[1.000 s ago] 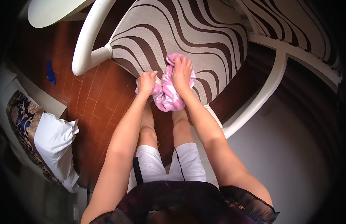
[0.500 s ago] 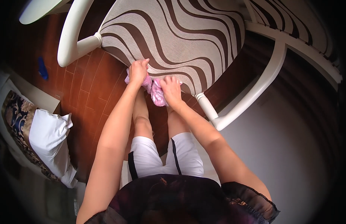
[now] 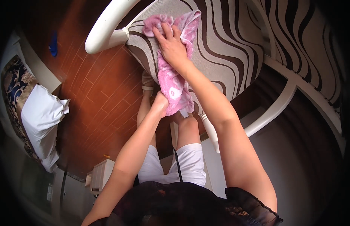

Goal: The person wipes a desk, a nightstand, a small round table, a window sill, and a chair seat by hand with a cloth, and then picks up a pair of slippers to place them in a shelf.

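A pink towel with white patterns lies spread over the front left part of a chair seat covered in beige fabric with dark wavy stripes. My right hand presses on the far part of the towel, its fingers spread over the cloth. The near end of the towel comes down over the seat's front edge to my left hand. That hand grips the cloth at its side, and the towel hides most of its fingers.
White curved armrests flank the seat, and a striped backrest stands at the right. My legs are in front of the chair. A blue object lies on the brown wood floor. White bedding is at the left.
The bunched towel has been opened out over the seat. My right hand has moved forward onto it, while my left hand has come back toward me. The view has shifted slightly.
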A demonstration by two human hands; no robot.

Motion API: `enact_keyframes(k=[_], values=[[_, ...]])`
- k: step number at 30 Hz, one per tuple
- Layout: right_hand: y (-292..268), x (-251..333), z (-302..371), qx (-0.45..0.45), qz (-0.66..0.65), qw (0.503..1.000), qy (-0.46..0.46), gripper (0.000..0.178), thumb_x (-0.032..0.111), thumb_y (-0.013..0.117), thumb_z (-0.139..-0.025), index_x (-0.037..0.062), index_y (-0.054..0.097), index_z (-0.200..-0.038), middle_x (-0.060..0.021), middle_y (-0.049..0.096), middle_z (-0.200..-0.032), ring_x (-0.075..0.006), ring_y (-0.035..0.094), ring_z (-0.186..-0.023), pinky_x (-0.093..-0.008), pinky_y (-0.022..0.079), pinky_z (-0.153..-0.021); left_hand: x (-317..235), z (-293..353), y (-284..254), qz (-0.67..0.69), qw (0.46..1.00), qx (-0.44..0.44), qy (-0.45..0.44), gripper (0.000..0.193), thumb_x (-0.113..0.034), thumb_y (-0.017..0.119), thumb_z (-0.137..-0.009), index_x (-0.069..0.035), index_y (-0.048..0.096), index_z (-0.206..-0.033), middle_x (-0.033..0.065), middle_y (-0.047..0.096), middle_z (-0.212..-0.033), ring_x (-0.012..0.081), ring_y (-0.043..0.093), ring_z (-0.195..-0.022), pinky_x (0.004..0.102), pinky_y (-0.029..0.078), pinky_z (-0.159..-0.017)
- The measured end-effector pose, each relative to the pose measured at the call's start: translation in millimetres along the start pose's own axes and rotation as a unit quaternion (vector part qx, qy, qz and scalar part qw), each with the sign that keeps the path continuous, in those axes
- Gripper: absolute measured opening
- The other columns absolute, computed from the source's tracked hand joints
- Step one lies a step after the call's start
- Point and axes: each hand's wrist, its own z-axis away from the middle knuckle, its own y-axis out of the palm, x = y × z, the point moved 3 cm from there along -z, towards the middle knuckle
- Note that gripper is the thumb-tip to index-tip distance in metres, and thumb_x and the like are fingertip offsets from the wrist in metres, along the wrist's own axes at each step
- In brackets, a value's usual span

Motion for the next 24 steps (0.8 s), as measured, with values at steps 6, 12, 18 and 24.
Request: enact_keyframes(k=[6,12,18,24], values=[[-64.7,-57.9,277.6,0.410,-0.055,0.910,0.016,0.023,0.009,0.056,-0.075,0.0159,0.064,-0.095,-0.0059,0.049,-0.119,-0.0328,0.046,-0.109,-0.0453,0.039,-0.090,133.3,29.6,36.1,-0.406,0.888,0.120,-0.178,0.040,-0.022,0.047,-0.093,0.002,0.050,-0.126,0.0103,0.060,-0.114,0.0173,0.054,-0.106,0.0278,0.041,-0.090],[-125.9,-165.4,-21.0,-0.071,-0.065,0.990,0.098,0.045,0.000,0.053,-0.070,0.0103,0.054,-0.114,-0.0203,0.044,-0.120,-0.0364,0.043,-0.109,-0.0398,0.040,-0.092,108.1,-9.6,93.7,-0.053,0.996,0.064,-0.044,0.033,-0.028,0.041,-0.096,-0.003,0.056,-0.111,0.0066,0.062,-0.092,0.0146,0.059,-0.082,0.0289,0.048,-0.071],[-46.9,-65.5,162.6,0.080,-0.038,0.966,0.244,0.041,0.016,0.050,-0.083,0.0241,0.049,-0.124,-0.0167,0.041,-0.130,-0.0410,0.040,-0.114,-0.0538,0.031,-0.097,140.7,12.7,84.1,0.051,0.989,0.070,-0.118,0.027,-0.028,0.043,-0.096,-0.007,0.056,-0.109,0.0002,0.059,-0.083,0.0104,0.056,-0.071,0.0260,0.048,-0.064],[-125.1,-136.5,57.9,-0.019,0.065,0.998,0.015,0.045,-0.004,0.053,-0.070,0.0158,0.060,-0.110,-0.0137,0.050,-0.122,-0.0363,0.047,-0.106,-0.0451,0.040,-0.089,147.3,3.9,119.4,-0.092,0.988,0.112,-0.045,0.027,-0.024,0.039,-0.095,-0.005,0.057,-0.101,0.0041,0.058,-0.084,0.0133,0.056,-0.077,0.0275,0.046,-0.071]])
